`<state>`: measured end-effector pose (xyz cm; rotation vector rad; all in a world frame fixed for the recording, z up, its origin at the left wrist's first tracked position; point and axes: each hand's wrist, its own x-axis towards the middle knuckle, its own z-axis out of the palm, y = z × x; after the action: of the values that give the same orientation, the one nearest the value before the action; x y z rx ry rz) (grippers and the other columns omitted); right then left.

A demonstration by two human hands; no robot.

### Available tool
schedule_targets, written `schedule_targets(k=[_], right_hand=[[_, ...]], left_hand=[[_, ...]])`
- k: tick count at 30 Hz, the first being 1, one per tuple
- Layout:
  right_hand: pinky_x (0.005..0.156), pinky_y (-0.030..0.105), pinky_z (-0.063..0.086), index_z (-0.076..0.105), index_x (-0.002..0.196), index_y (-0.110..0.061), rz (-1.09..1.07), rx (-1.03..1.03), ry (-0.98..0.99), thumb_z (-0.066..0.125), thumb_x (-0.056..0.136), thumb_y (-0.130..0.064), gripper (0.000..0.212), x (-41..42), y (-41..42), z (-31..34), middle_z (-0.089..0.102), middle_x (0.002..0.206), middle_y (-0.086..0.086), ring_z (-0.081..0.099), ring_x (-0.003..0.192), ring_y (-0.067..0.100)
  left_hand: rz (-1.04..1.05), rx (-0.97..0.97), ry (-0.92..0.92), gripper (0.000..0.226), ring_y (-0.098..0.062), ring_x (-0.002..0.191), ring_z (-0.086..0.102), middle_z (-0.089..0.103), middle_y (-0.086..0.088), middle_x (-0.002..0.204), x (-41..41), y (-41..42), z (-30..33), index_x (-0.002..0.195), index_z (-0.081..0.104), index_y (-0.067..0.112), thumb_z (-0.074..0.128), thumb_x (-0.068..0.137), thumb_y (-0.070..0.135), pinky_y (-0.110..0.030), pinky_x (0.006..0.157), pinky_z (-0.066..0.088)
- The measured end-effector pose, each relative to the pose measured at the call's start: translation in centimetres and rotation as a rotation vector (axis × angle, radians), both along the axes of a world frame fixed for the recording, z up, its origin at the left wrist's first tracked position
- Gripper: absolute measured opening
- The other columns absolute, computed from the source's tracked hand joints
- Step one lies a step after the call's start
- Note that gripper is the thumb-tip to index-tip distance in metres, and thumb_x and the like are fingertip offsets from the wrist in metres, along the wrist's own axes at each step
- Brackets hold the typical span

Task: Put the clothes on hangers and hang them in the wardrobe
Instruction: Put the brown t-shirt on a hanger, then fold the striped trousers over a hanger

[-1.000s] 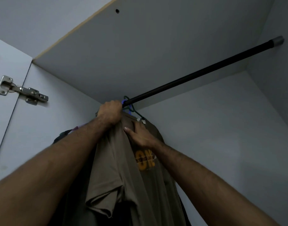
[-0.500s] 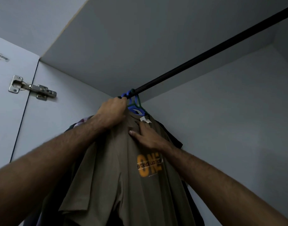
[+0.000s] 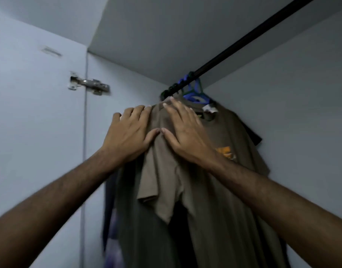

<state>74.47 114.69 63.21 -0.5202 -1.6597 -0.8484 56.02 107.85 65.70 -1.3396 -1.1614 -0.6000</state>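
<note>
A: Since the earlier frame our left hand (image 3: 130,135) has let go of the hanger top and come down flat beside the right; a moment ago it was curled up at the rail.

B: Agreed. Nearest to us, both forearms run in from the bottom corners toward mid-frame. The left hand now lies with straight fingers on the left shoulder of the brown T-shirt (image 3: 214,190), gripping nothing. Our right hand (image 3: 182,133) is the same: flat, fingers spread, pressing the cloth just beside the collar. The thumbs nearly touch.

A: So where do we put the shirt itself?

B: Centre to lower right of the frame, already on a hanger we cannot see clearly, and the hooks sit on the dark rail (image 3: 243,39) that runs to the upper right. One sleeve hangs folded below our hands. A blue hanger (image 3: 195,94) shows just behind the collar, with darker clothes (image 3: 110,206) to the left of the shirt.

A: Then we judge the hanging step done for this one, and we are smoothing or pushing it along toward the corner.

B: Likely. Next we would need to lift both palms off and go for another garment. Farther back, a metal hinge (image 3: 88,87) sits at the left on the door (image 3: 36,113).
</note>
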Motion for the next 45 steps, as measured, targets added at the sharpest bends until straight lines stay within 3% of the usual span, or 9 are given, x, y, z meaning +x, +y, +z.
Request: schedule_targets(k=[5, 9, 14, 19, 23, 32, 42, 45], right_hand=[[0.124, 0.053, 0.016, 0.03, 0.159, -0.015, 0.048, 0.137, -0.211, 0.041, 0.101, -0.051, 0.07, -11.3, -5.0, -5.3, 0.024, 0.167, 0.01, 0.021, 0.155, 0.027], [0.125, 0.053, 0.013, 0.023, 0.161, -0.014, 0.241, 0.042, -0.336, 0.036, 0.103, -0.055, 0.073, -23.0, -10.8, -11.1, 0.017, 0.17, 0.006, 0.013, 0.157, 0.022], [0.126, 0.053, 0.013, 0.016, 0.163, -0.014, 0.521, -0.115, -0.449, 0.026, 0.103, -0.065, 0.079, -37.6, -22.3, -18.9, 0.01, 0.171, 0.006, 0.008, 0.158, 0.021], [0.125, 0.055, 0.013, 0.012, 0.163, -0.015, 0.758, -0.133, -0.586, 0.028, 0.102, -0.065, 0.08, -49.7, -37.1, -26.7, 0.008, 0.171, 0.006, 0.009, 0.158, 0.023], [0.126, 0.055, 0.012, 0.011, 0.163, -0.016, 0.954, -0.172, -0.722, 0.027, 0.102, -0.065, 0.08, -57.2, -49.6, -32.1, 0.008, 0.171, 0.005, 0.008, 0.158, 0.023], [0.122, 0.058, 0.023, 0.026, 0.16, -0.013, 1.231, -0.158, -1.073, 0.029, 0.096, -0.071, 0.087, -69.9, -75.2, -43.1, 0.025, 0.167, 0.008, 0.024, 0.154, 0.026], [0.122, 0.059, 0.02, 0.03, 0.159, -0.012, 1.421, -0.093, -1.428, 0.017, 0.095, -0.067, 0.085, -79.4, -98.6, -51.0, 0.024, 0.167, 0.011, 0.025, 0.153, 0.031], [0.117, 0.062, 0.03, 0.037, 0.156, -0.01, 1.446, -0.043, -1.492, 0.021, 0.097, -0.066, 0.083, -81.1, -104.8, -53.2, 0.032, 0.163, 0.014, 0.035, 0.149, 0.034]], left_hand=[[0.18, -0.061, -0.004, 0.071, -0.038, 0.137, 0.044, 0.044, -0.018, 0.153, -9.8, -7.3, -7.5, 0.148, 0.041, 0.003, 0.032, 0.096, 0.05, -0.056, 0.104, 0.039], [0.39, -0.162, -0.065, 0.071, -0.037, 0.149, 0.027, 0.03, -0.017, 0.161, -19.3, -16.2, -14.4, 0.153, 0.034, 0.003, 0.03, 0.097, 0.047, -0.06, 0.115, 0.029], [0.655, -0.241, -0.234, 0.076, -0.037, 0.154, 0.012, 0.018, -0.016, 0.166, -30.9, -32.6, -22.5, 0.157, 0.026, 0.007, 0.019, 0.102, 0.058, -0.062, 0.12, 0.019], [0.925, -0.247, -0.358, 0.078, -0.036, 0.155, -0.002, 0.002, -0.015, 0.168, -37.8, -51.1, -30.2, 0.16, 0.013, 0.009, 0.023, 0.102, 0.06, -0.063, 0.119, 0.014], [1.147, -0.294, -0.525, 0.079, -0.037, 0.154, 0.007, 0.012, -0.016, 0.167, -41.3, -65.2, -36.0, 0.159, 0.021, 0.01, 0.026, 0.099, 0.061, -0.065, 0.119, 0.015], [1.551, -0.371, -0.826, 0.073, -0.038, 0.151, 0.023, 0.026, -0.014, 0.164, -43.9, -91.3, -46.8, 0.153, 0.037, 0.011, 0.03, 0.096, 0.056, -0.067, 0.115, 0.023], [1.849, -0.361, -1.155, 0.072, -0.039, 0.147, 0.033, 0.039, -0.014, 0.157, -44.2, -113.0, -53.6, 0.147, 0.048, 0.011, 0.023, 0.095, 0.054, -0.069, 0.111, 0.028], [1.891, -0.352, -1.207, 0.071, -0.038, 0.147, 0.032, 0.039, -0.013, 0.158, -44.3, -118.4, -55.5, 0.147, 0.048, 0.01, 0.026, 0.096, 0.055, -0.069, 0.111, 0.029]])
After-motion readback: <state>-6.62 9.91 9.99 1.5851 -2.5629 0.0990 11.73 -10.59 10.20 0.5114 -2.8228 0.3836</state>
